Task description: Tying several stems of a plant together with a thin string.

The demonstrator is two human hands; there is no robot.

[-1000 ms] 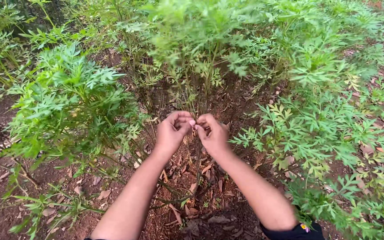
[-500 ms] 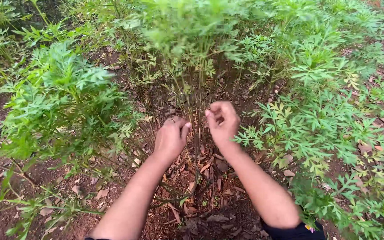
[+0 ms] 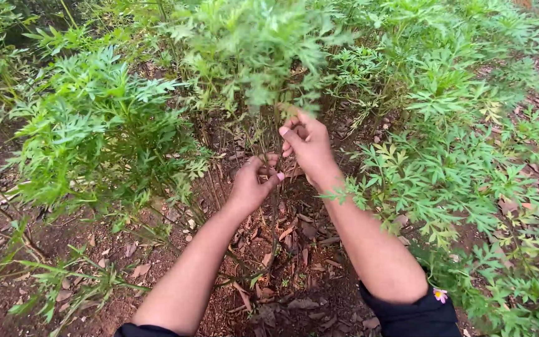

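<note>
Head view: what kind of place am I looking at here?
Most likely an outdoor garden bed or small field plot. Bushy green plants with finely cut leaves grow from bare reddish soil littered with dry leaves, and the left hand and right hand grip thin stems.

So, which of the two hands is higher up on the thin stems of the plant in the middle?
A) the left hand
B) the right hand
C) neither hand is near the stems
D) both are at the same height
B: the right hand is closed around the thin stems just under the green foliage, while the left hand grips them lower, nearer the leaf-strewn soil.
</note>
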